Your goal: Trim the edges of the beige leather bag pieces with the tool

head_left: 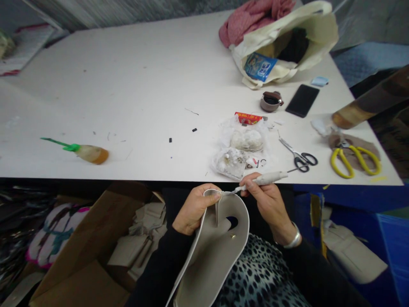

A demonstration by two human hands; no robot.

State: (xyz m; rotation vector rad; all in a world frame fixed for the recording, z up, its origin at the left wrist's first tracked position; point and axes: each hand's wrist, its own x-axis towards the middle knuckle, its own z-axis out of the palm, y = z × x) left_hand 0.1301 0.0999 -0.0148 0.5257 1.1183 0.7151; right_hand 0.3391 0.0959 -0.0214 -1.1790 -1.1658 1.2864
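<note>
Cream flap (223,243) in left hand (191,211), tool (266,178) touching.

We find the bench (143,76) wide open across its left and middle, only a glue bottle (91,153) near the front edge. Just ahead of the right hand (271,204), plastic bags (239,151), black scissors (300,159) and yellow scissors (354,160) crowd the edge; a tote bag (306,25) blocks the far corner.

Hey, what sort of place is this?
Probably a small bag-making or leather workshop: yellow shears and small scissors on a worktable, the left hand gripping a pale cut panel, the right hand holding a pen-like tool.
</note>
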